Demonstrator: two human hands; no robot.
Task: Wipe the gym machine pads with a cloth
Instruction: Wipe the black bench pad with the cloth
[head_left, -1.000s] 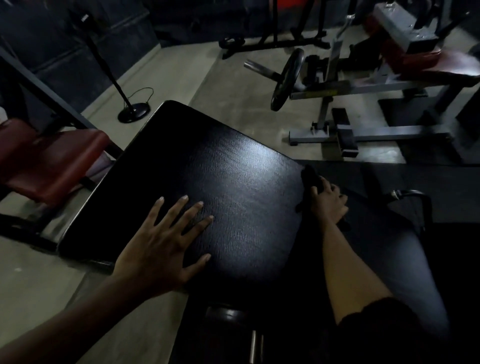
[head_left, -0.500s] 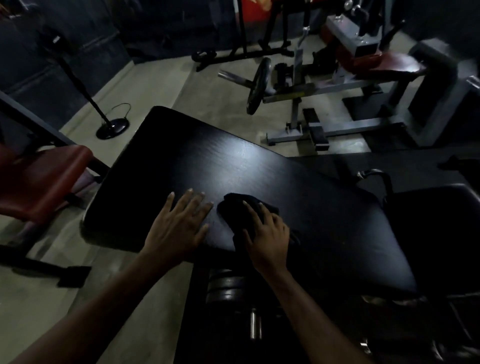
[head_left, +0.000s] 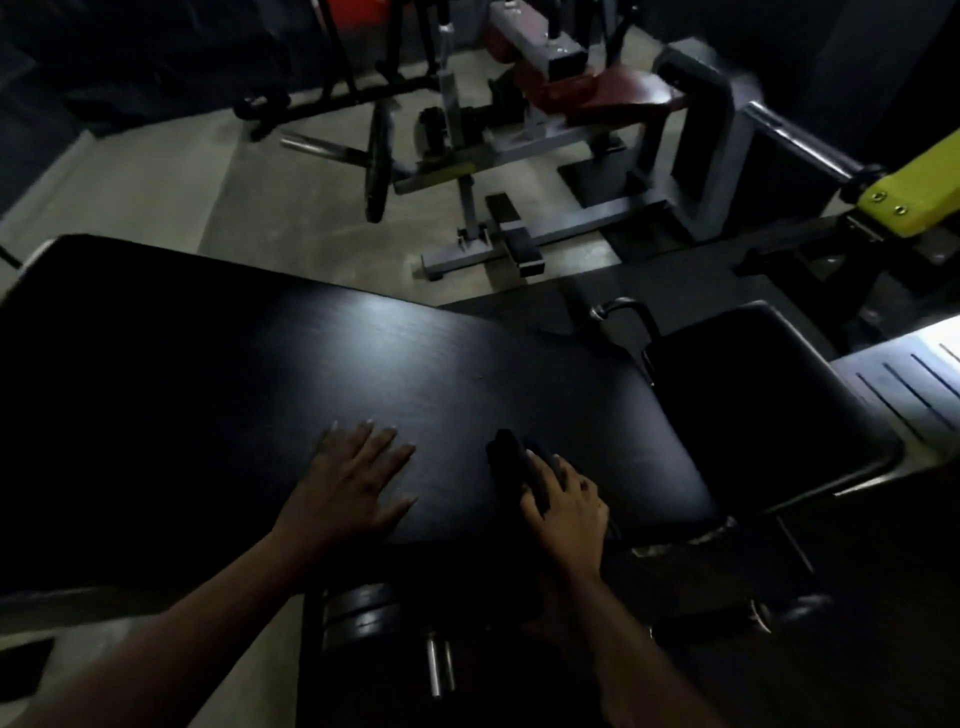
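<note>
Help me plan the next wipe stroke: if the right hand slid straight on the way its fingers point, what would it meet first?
Probably nothing: beyond the right hand and its dark cloth, only bare black pad shows up to its far edge.

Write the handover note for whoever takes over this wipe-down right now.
Left hand: flat on the big black pad, fingers spread, holding nothing.
Right hand: on the dark cloth, pressing it to the pad's near edge.
Done: cannot tell from this view how much is wiped.
Left: wipe the rest of this pad, then the smaller black pad to its right.
</note>
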